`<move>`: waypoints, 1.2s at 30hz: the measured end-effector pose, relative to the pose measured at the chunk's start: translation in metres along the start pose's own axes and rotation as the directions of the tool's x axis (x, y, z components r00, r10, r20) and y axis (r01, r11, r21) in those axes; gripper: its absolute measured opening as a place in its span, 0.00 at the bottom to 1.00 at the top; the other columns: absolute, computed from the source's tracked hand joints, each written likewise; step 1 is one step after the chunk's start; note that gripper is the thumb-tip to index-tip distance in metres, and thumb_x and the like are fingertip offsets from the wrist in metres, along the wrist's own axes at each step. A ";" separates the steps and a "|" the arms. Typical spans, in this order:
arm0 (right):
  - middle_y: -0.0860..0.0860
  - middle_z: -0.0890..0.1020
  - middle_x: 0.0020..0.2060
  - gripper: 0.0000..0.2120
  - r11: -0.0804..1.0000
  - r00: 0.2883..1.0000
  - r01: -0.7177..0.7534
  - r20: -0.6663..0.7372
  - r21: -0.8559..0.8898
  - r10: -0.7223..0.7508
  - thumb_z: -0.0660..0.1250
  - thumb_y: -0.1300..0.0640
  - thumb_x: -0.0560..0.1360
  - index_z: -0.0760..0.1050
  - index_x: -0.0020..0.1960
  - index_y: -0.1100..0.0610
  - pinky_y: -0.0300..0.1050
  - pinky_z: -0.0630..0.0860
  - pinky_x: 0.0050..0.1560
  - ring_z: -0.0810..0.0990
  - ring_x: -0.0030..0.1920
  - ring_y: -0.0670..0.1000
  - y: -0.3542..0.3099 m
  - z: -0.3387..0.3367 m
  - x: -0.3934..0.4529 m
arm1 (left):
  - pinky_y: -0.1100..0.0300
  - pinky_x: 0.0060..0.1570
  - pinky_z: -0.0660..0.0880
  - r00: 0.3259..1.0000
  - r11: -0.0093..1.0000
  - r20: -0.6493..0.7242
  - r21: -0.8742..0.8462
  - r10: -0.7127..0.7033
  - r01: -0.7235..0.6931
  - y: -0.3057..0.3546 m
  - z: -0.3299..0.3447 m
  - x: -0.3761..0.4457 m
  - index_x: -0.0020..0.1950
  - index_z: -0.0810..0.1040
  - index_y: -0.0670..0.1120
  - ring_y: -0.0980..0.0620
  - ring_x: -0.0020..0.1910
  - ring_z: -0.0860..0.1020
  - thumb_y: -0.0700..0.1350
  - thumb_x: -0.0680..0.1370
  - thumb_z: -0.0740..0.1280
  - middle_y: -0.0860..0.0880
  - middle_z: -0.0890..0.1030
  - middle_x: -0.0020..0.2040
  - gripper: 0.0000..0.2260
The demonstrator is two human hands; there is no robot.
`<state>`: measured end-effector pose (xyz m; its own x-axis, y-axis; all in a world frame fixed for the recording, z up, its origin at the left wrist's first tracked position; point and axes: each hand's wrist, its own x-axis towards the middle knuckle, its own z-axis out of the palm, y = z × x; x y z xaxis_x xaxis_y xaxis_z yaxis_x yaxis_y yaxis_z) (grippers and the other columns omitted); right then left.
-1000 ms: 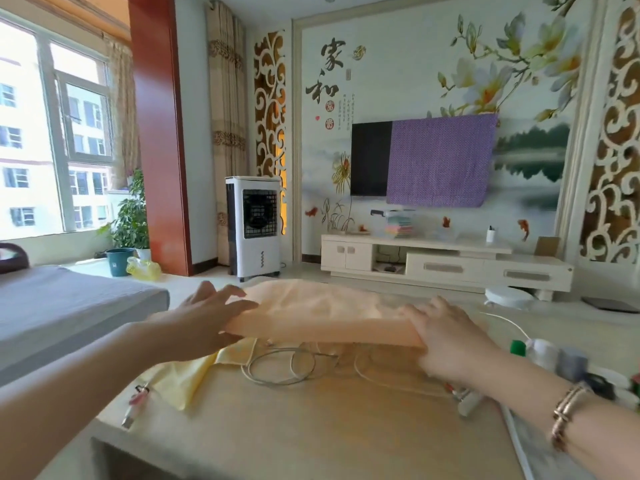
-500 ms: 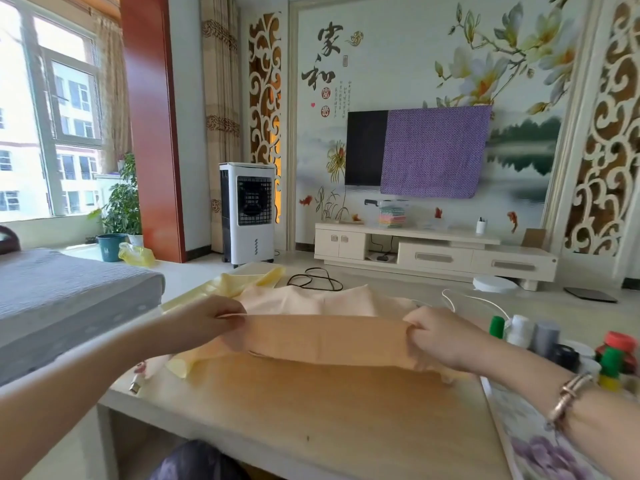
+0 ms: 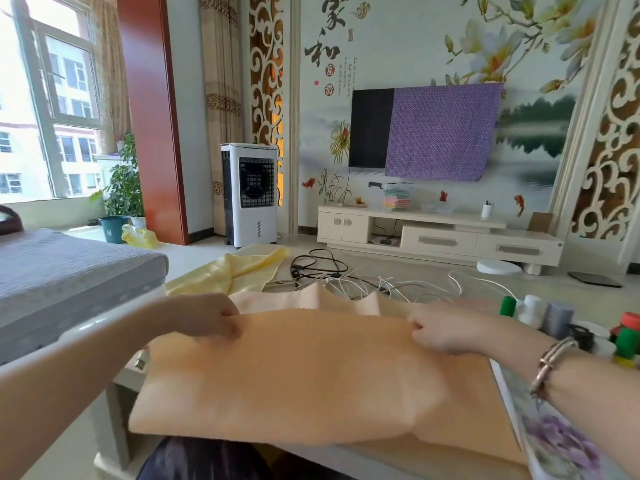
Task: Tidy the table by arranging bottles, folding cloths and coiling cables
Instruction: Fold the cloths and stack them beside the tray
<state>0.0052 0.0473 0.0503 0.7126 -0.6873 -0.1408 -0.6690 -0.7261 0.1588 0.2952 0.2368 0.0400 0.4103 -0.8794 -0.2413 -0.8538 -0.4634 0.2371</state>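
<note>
A peach cloth (image 3: pixel 294 372) hangs spread in front of me, draped over the near part of the table. My left hand (image 3: pixel 207 318) pinches its upper left corner and my right hand (image 3: pixel 440 329) pinches its upper right corner. Behind it a yellow cloth (image 3: pixel 239 271) lies crumpled on the far left of the table. A black cable (image 3: pixel 315 263) and tangled white cables (image 3: pixel 374 285) lie beyond the peach cloth. Several bottles (image 3: pixel 530 311) with green, white, grey and red caps stand at the right.
A floral mat (image 3: pixel 561 445) covers the table's right side. A grey sofa (image 3: pixel 69 271) stands to the left. A USB plug (image 3: pixel 140 362) sticks out at the cloth's left edge. A TV cabinet (image 3: pixel 440 237) and an air cooler (image 3: pixel 249 194) stand far behind.
Both hands gripped the peach cloth's far edge and pulled it up and toward me, so it now hangs spread and covers the near table. The cables behind it came into sight.
</note>
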 end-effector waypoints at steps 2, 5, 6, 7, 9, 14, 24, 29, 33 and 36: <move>0.54 0.78 0.48 0.06 1.000 0.982 -0.026 -0.187 -0.009 0.024 0.55 0.55 0.76 0.67 0.41 0.54 0.43 0.66 0.36 0.78 0.51 0.56 0.005 0.007 0.022 | 0.62 0.35 0.66 0.989 0.998 -0.146 0.043 -0.035 0.041 -0.006 -0.001 0.020 0.37 0.72 0.47 0.54 0.33 0.69 0.49 0.79 0.63 0.51 0.71 0.35 0.12; 0.55 0.79 0.53 0.11 0.994 0.954 -0.081 -0.284 0.071 0.098 0.55 0.55 0.76 0.61 0.35 0.53 0.43 0.66 0.40 0.78 0.53 0.56 0.007 0.011 0.053 | 0.63 0.33 0.65 0.941 0.992 -0.318 -0.087 -0.117 0.094 -0.013 0.002 0.048 0.43 0.77 0.44 0.55 0.35 0.70 0.47 0.79 0.63 0.51 0.73 0.37 0.09; 0.55 0.79 0.53 0.12 0.991 0.947 -0.103 -0.296 0.086 0.124 0.55 0.54 0.77 0.60 0.35 0.53 0.43 0.66 0.40 0.78 0.54 0.56 0.008 0.013 0.064 | 0.63 0.33 0.66 0.925 0.985 -0.352 -0.141 -0.145 0.101 -0.015 0.005 0.057 0.44 0.78 0.44 0.55 0.36 0.71 0.47 0.79 0.62 0.51 0.74 0.38 0.09; 0.54 0.79 0.54 0.11 0.988 0.941 -0.121 -0.308 0.092 0.144 0.55 0.54 0.77 0.61 0.36 0.53 0.43 0.66 0.40 0.78 0.54 0.56 0.010 0.015 0.077 | 0.62 0.34 0.67 0.913 0.978 -0.370 -0.180 -0.169 0.107 -0.017 0.007 0.069 0.44 0.78 0.44 0.54 0.38 0.72 0.47 0.79 0.62 0.50 0.75 0.39 0.09; 0.53 0.79 0.54 0.09 0.985 0.929 -0.151 -0.327 0.086 0.171 0.55 0.54 0.77 0.63 0.39 0.53 0.43 0.66 0.41 0.78 0.55 0.55 0.014 0.018 0.098 | 0.60 0.35 0.67 0.896 0.965 -0.391 -0.232 -0.208 0.122 -0.020 0.014 0.088 0.43 0.76 0.44 0.51 0.41 0.74 0.47 0.80 0.60 0.49 0.76 0.41 0.11; 0.53 0.80 0.53 0.12 0.974 0.910 -0.194 -0.350 0.114 0.222 0.57 0.53 0.76 0.61 0.35 0.52 0.42 0.67 0.41 0.79 0.53 0.56 0.023 0.031 0.142 | 0.57 0.44 0.69 0.858 0.954 -0.431 -0.226 -0.280 0.197 -0.033 0.027 0.134 0.40 0.71 0.47 0.44 0.50 0.74 0.48 0.80 0.58 0.44 0.77 0.47 0.11; 0.53 0.80 0.52 0.10 0.968 0.907 -0.207 -0.342 0.143 0.245 0.58 0.49 0.76 0.74 0.50 0.53 0.42 0.68 0.42 0.78 0.54 0.55 0.025 0.053 0.180 | 0.50 0.59 0.65 0.802 0.946 -0.510 -0.088 -0.311 0.311 -0.041 0.049 0.159 0.50 0.73 0.51 0.43 0.61 0.66 0.55 0.80 0.55 0.50 0.73 0.58 0.10; 0.52 0.76 0.56 0.12 0.982 0.862 -0.156 -0.470 0.106 0.188 0.59 0.52 0.75 0.69 0.56 0.55 0.47 0.69 0.56 0.71 0.60 0.55 0.029 0.056 0.168 | 0.47 0.63 0.61 0.679 0.949 -0.675 -0.109 -0.289 0.295 -0.021 0.050 0.147 0.63 0.66 0.48 0.40 0.64 0.63 0.53 0.76 0.66 0.46 0.65 0.64 0.20; 0.58 0.71 0.60 0.19 0.927 0.838 -0.195 -0.436 0.321 0.328 0.61 0.52 0.75 0.64 0.62 0.60 0.50 0.70 0.57 0.70 0.61 0.60 0.046 0.054 0.147 | 0.48 0.66 0.58 0.609 0.991 -0.784 -0.064 -0.123 0.118 0.018 0.054 0.134 0.67 0.66 0.51 0.42 0.66 0.59 0.51 0.75 0.68 0.49 0.62 0.66 0.22; 0.61 0.70 0.62 0.22 0.831 0.846 -0.219 -0.325 0.511 0.423 0.62 0.50 0.76 0.63 0.63 0.62 0.52 0.69 0.59 0.69 0.63 0.62 0.055 0.056 0.128 | 0.50 0.70 0.54 0.710 0.993 -0.703 -0.107 -0.047 -0.040 0.055 0.073 0.130 0.69 0.67 0.55 0.47 0.71 0.54 0.54 0.80 0.59 0.54 0.62 0.72 0.17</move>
<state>0.0478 -0.0816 -0.0132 0.3888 -0.8823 0.2652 -0.8203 -0.4625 -0.3363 0.2783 0.1052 -0.0467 0.5564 -0.6787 0.4793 -0.8305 -0.4366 0.3458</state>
